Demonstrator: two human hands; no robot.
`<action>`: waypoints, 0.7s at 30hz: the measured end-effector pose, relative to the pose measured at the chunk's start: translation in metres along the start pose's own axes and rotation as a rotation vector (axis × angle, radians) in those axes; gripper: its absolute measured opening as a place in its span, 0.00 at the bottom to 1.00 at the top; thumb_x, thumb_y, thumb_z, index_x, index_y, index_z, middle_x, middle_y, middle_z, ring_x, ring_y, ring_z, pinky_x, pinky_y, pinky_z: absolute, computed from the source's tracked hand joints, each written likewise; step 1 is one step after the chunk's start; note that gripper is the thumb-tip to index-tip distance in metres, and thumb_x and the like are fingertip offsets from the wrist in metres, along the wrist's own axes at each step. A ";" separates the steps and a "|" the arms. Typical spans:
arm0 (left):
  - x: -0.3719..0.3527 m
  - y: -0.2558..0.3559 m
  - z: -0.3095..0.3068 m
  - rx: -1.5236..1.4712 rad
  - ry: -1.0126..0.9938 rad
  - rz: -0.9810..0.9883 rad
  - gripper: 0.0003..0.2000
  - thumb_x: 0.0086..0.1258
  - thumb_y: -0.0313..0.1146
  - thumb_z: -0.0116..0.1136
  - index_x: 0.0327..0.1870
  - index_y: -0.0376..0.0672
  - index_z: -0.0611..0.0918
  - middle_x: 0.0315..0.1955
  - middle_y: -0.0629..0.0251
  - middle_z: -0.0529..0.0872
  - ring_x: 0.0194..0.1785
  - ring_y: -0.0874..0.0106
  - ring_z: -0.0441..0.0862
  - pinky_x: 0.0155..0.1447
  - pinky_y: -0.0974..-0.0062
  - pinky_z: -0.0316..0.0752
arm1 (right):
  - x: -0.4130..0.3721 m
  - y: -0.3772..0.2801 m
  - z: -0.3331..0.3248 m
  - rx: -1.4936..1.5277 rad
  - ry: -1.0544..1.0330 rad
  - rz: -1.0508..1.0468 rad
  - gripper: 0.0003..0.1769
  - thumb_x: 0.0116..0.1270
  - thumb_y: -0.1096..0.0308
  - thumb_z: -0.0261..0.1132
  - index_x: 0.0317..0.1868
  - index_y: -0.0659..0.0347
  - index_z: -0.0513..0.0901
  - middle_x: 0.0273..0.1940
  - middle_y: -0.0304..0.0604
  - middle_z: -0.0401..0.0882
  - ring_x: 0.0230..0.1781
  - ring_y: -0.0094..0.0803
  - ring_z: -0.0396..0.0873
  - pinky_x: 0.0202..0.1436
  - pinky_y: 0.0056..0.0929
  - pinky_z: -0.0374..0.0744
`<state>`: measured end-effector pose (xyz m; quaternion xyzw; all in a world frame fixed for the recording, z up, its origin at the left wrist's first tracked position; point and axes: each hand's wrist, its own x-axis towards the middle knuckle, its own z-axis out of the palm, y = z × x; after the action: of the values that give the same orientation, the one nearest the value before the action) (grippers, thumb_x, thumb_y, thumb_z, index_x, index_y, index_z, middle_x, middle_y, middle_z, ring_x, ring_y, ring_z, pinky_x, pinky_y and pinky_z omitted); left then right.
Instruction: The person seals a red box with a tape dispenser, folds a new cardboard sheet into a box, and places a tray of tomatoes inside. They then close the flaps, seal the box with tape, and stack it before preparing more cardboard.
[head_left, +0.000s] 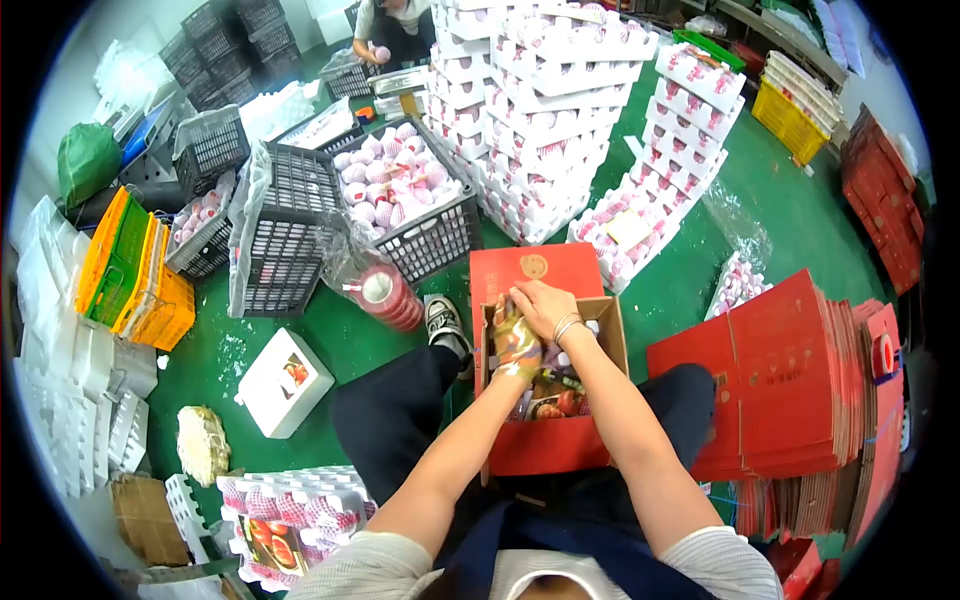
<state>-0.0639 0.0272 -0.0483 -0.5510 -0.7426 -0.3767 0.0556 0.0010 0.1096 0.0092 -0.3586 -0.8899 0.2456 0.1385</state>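
A red carton (pixel 545 445) stands open between my knees, its inside brown and its far flap (pixel 530 265) folded out. My left hand (pixel 516 342), in a patterned yellowish glove, is over the carton's left part with its visible fingers stretched forward. My right hand (pixel 546 308), bare with a bangle at the wrist, lies over the left fingertips, its fingers extended. In the carton are fruits in foam nets and a printed picture sheet (pixel 560 405) with red fruit. The hands hide most of the contents and whether anything lies beneath them.
Tall stacks of white foam trays (pixel 560 110) hold netted fruit ahead. A black crate (pixel 430 240) of netted fruit and a tape-roll stack (pixel 390 300) are left. Flattened red cartons (pixel 760 380) lie right. A white foam box (pixel 285 383) sits left; another person (pixel 395 30) works behind.
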 end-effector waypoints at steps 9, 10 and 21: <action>-0.059 -0.075 -0.083 0.149 -0.327 -0.511 0.18 0.63 0.47 0.59 0.33 0.38 0.86 0.35 0.46 0.87 0.41 0.49 0.86 0.46 0.54 0.82 | -0.050 -0.002 0.031 -0.258 -0.211 0.066 0.23 0.75 0.49 0.51 0.41 0.58 0.86 0.41 0.48 0.87 0.48 0.44 0.83 0.57 0.45 0.75; -0.069 -0.083 -0.074 0.212 -0.179 -0.421 0.18 0.62 0.47 0.61 0.33 0.38 0.86 0.33 0.46 0.87 0.39 0.48 0.86 0.44 0.55 0.82 | -0.075 0.013 0.057 -0.158 -0.138 0.013 0.22 0.74 0.50 0.52 0.49 0.57 0.84 0.51 0.49 0.83 0.57 0.44 0.78 0.63 0.47 0.71; -0.062 -0.023 -0.057 -0.110 -0.180 -0.155 0.37 0.65 0.40 0.62 0.70 0.29 0.61 0.61 0.37 0.75 0.59 0.46 0.79 0.60 0.60 0.77 | -0.130 0.022 0.054 -0.172 -0.423 0.083 0.34 0.77 0.45 0.42 0.74 0.57 0.62 0.79 0.43 0.51 0.79 0.44 0.51 0.78 0.50 0.53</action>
<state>-0.0781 -0.0589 -0.0505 -0.5256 -0.7632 -0.3691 -0.0707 0.0821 0.0132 -0.0569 -0.3461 -0.9012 0.2441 -0.0926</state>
